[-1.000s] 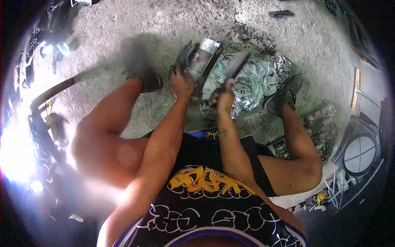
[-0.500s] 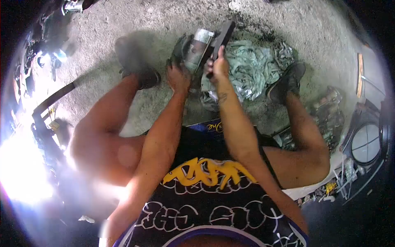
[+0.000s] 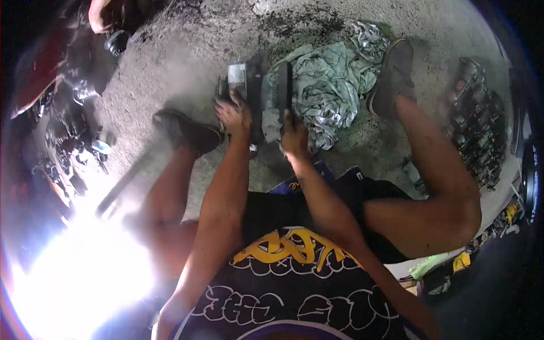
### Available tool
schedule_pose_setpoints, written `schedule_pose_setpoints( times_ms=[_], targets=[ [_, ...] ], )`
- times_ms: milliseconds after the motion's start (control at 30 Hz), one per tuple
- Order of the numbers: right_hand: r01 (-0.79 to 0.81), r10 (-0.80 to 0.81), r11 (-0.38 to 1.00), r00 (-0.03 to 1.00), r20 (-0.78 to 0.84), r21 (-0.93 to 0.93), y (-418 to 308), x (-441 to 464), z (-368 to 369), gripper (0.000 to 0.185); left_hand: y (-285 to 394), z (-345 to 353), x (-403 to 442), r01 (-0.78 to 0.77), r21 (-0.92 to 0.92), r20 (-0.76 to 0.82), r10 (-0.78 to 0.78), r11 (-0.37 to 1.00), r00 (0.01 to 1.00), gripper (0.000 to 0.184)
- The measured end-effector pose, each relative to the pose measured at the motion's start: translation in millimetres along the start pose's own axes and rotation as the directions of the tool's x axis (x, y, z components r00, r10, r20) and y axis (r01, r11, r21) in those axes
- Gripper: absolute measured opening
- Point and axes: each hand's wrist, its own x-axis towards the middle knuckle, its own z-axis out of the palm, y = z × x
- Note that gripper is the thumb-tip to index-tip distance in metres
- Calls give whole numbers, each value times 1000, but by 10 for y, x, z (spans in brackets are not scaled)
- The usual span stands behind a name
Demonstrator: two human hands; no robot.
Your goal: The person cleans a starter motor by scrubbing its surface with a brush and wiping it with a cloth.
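My left hand point(image 3: 233, 118) grips the near end of a greasy metal part point(image 3: 237, 75) on the concrete floor. Its upper face is silvery and its sides are dark; I cannot make out its exact kind. In my right hand point(image 3: 294, 135) is a long, flat dark bar point(image 3: 285, 85), pointing away from me, just right of the metal part. Fingers close around the bar's near end. Beside it, to the right, lies a crumpled pale green cloth point(image 3: 328, 85).
Dark metal parts point(image 3: 479, 122) are heaped at the right, and more parts point(image 3: 73, 136) lie at the left. Another person's foot point(image 3: 100, 17) shows at the top left. My shoes point(image 3: 187, 133) flank the work spot. Glaring light point(image 3: 85, 266) washes out the lower left.
The dark bar has swung from a rightward tilt to nearly straight ahead and come down beside the metal part. My view has turned, and the other person's foot has appeared.
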Motion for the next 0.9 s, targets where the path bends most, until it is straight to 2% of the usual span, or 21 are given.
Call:
schedule_pose_setpoints(
  times_ms=[33,100,167,233,267,333,400,467,500,567,633,667,700,733,767,867,900],
  targets=[
    [-11,13,1000,999,49,-23,-109,30,62,61,39,75,63,92,7,-3,-92,996,996,81],
    [-38,48,996,989,141,-77,-283,116,186,61,7,121,110,51,8,-8,-51,999,999,80],
    [-52,85,979,984,160,-199,-369,493,382,63,-69,112,129,14,12,-3,-14,1000,1000,80],
    [-132,216,942,942,255,-310,-684,793,275,63,-51,105,98,-1,-9,-14,1,1000,1000,80],
    [-73,141,974,937,319,-217,-703,744,191,64,-58,90,60,7,-15,-11,-7,1000,1000,80],
    [162,-141,963,984,111,-215,-414,380,259,67,6,65,83,0,-44,-10,0,999,1000,81],
    [160,-141,976,982,129,-148,-346,407,281,68,-127,215,160,-35,-50,-69,32,998,997,82],
    [-46,182,913,935,304,-405,-647,1015,284,66,-173,211,145,-42,-53,-63,38,998,997,84],
    [-133,369,829,860,353,-543,-696,1123,263,65,-38,126,103,-19,-60,-32,17,998,999,85],
    [43,72,923,957,280,-381,-462,661,223,63,0,11,48,36,-36,5,-36,999,999,87],
    [330,-304,916,942,143,-229,-188,592,261,62,20,93,93,102,-22,-10,-102,995,995,90],
    [289,-239,911,951,195,-294,-215,738,306,61,3,75,114,24,-60,-8,-25,998,1000,92],
    [255,-172,897,954,246,-362,-244,887,351,60,47,54,127,50,-62,-9,-50,997,999,90],
    [131,25,910,930,368,-392,-599,1174,338,61,108,12,121,76,-52,0,-77,996,997,89],
    [14,225,894,850,477,-447,-740,1276,292,65,117,12,51,118,-44,10,-117,992,993,88],
    [117,-4,897,967,257,-427,-103,773,365,68,-143,148,25,80,-24,-16,-81,996,997,85],
    [179,-117,929,972,201,-324,-246,795,390,70,-84,178,139,44,-37,-41,-45,998,998,84]
  ],
)
